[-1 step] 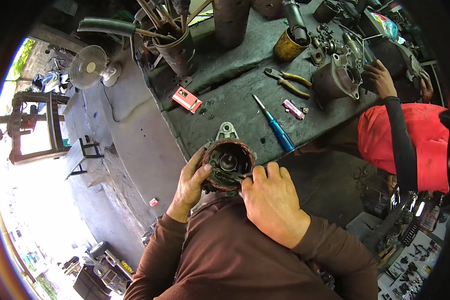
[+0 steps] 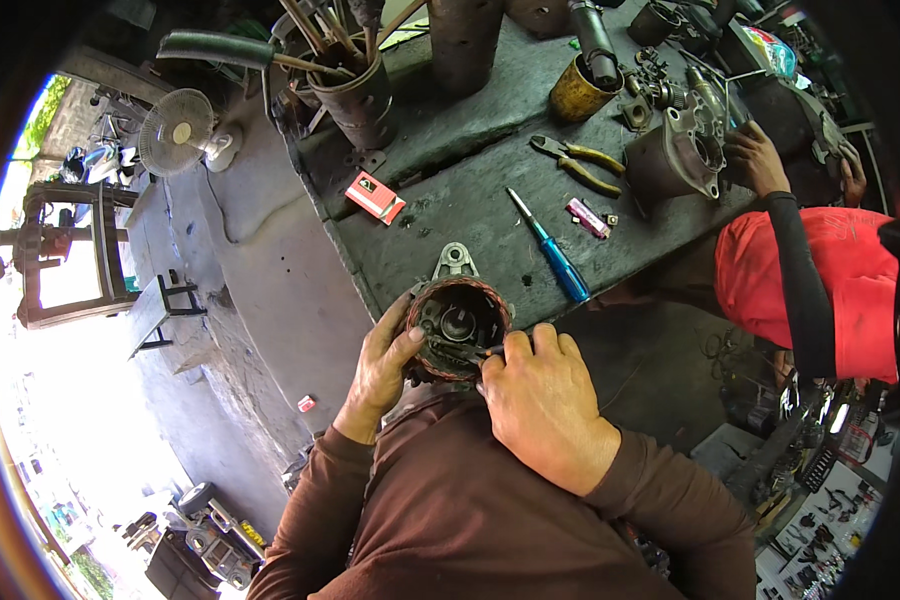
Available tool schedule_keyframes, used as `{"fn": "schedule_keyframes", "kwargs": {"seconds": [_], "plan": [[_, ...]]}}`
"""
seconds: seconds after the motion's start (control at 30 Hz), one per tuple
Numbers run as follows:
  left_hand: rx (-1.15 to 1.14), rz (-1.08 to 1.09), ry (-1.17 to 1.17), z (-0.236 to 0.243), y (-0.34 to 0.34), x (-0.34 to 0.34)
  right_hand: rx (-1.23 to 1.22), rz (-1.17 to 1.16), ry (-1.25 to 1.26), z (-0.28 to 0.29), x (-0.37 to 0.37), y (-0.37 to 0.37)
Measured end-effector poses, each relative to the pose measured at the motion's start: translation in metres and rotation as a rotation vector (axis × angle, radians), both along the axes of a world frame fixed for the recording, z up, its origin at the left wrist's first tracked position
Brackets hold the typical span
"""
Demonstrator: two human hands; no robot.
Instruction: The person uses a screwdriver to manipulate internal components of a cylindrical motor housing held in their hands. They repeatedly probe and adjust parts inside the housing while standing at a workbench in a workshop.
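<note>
A round alternator or motor housing (image 2: 490, 309) rests against the bench's near edge, its open end facing up. Reddish copper winding lines its rim, and a metal lug with a hole sticks out at the far side. My left hand (image 2: 378, 375) grips the left wall, thumb bent over the rim. At the near right rim my right hand (image 2: 550, 405) is closed around a slim dark metal tool (image 2: 467, 352) that reaches into the opening. Its handle is hidden in the fist, so I cannot tell its exact kind. A blue-handled screwdriver (image 2: 552, 250) lies beyond my right hand.
On the dark bench (image 2: 450, 205) lie yellow-handled pliers (image 2: 577, 163), a red-and-white box (image 2: 375, 197) and a pink cylinder (image 2: 588, 217). A tool can (image 2: 358, 105) stands at the far left, a rusty tin (image 2: 578, 92) farther right. A co-worker in red (image 2: 810, 280) handles parts at right.
</note>
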State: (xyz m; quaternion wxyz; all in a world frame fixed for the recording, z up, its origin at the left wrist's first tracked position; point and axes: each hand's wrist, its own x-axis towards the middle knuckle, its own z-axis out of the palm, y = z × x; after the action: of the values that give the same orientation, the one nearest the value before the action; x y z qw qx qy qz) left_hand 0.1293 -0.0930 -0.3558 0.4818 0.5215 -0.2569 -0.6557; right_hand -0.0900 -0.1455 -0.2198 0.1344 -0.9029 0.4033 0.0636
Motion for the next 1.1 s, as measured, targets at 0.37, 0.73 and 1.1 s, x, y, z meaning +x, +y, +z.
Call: {"fn": "schedule_keyframes", "kwargs": {"seconds": [0.37, 0.73, 1.1], "plan": [[-0.029, 0.007, 0.037, -0.008, 0.006, 0.005, 0.034, -0.028, 0.11, -0.003, 0.025, 0.009], [-0.049, -0.012, 0.087, 0.0, 0.009, 0.005, 0.039, -0.04, 0.06, -0.006, 0.027, 0.015], [-0.085, -0.087, 0.05, 0.002, -0.002, 0.01, -0.009, 0.044, -0.01, -0.004, 0.017, 0.009]]}}
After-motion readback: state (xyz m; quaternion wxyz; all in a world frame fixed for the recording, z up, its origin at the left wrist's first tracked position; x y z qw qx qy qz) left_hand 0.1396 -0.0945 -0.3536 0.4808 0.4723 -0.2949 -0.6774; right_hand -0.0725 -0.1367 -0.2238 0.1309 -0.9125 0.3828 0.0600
